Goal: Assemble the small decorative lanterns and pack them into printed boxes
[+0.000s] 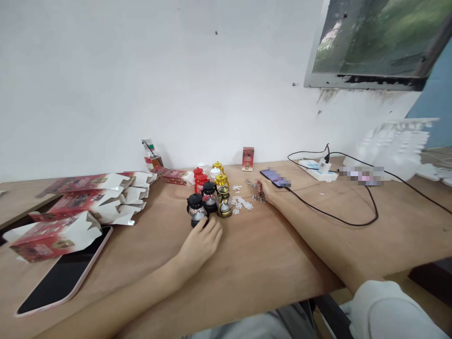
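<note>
- Hidden: left fingertips are behind the knuckles at the near-left black lantern (pixel 195 205); its base is partly covered. White lanterns (pixel 214 173) at the far side are mostly blocked by red and gold ones. Left forearm cut off at the near edge.
- Right fingers hard to read; small metal pieces (pixel 260 198) blur into them.
- Around: red boxes (pixel 52 242), flaps open, pile up left, overlapping a black-screened phone (pixel 58 285). Bottle (pixel 151 157) far left, small upright box (pixel 247 160) far middle. Charging phone (pixel 275 178) just beyond right hand, cable running right.
- Left hand (pixel 203 238): at black lantern's base, fingers bent; can't tell if gripping.
- Right hand (pixel 268 190): curled at metal pieces, right of white tags (pixel 242 203); can't tell if it's pinching any.
</note>
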Motion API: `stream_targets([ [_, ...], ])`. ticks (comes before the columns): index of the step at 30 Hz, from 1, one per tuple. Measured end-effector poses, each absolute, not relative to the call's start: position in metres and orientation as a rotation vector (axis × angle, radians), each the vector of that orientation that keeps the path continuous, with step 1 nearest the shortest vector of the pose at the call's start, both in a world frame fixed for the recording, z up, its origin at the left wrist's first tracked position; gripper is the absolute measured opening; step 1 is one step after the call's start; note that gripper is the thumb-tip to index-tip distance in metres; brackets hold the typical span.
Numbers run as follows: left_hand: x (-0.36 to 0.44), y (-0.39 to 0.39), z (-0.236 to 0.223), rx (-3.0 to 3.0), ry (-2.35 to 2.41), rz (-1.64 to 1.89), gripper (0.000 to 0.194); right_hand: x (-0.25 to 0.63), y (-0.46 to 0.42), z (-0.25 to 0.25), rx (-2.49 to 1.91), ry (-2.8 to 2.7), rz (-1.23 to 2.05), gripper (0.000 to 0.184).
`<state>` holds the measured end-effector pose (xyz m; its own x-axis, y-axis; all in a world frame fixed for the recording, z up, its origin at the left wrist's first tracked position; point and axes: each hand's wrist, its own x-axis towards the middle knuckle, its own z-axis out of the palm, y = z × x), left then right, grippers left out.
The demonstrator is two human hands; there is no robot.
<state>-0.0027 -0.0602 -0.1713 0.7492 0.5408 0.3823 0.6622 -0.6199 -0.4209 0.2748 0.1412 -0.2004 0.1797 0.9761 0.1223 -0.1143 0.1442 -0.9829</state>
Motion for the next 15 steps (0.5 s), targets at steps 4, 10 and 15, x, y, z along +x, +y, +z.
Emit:
stream_targets([
  [4,-0.048,-0.064,-0.170,-2.559,-1.331,-0.817,0.014,0.272,0.135,-0.194,-1.102,-1.010,0.986,0.031],
  [10,-0.086,-0.014,-0.178,-2.430,-2.143,-1.826,0.071,0.267,0.123,-0.185,-1.051,-1.055,0.818,0.028],
  [15,-0.065,0.017,-0.176,-2.574,-1.885,-2.530,0.077,0.257,0.108,-0.177,-1.038,-1.164,0.588,0.012],
])
